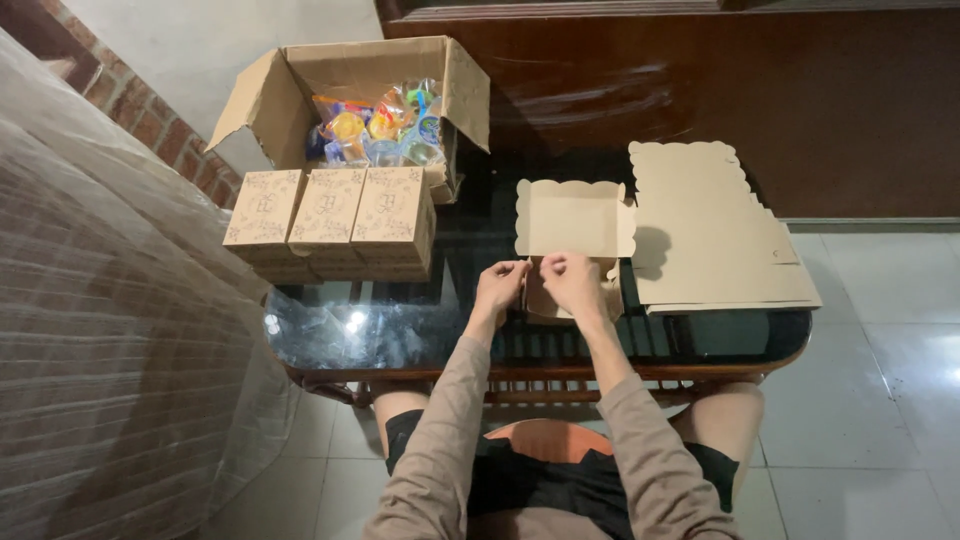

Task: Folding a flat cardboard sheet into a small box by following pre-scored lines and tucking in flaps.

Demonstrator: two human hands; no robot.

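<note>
On the worktop, a half-folded box lies at centre, touched at its near edge by the left hand and right hand. Right of it lies a stack of flat blanks; left, three finished boxes in a row; behind these, an open carton holding wrapped items.

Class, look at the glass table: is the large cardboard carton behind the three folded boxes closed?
No. The large carton has its flaps standing open, with colourful wrapped items showing inside.
</note>
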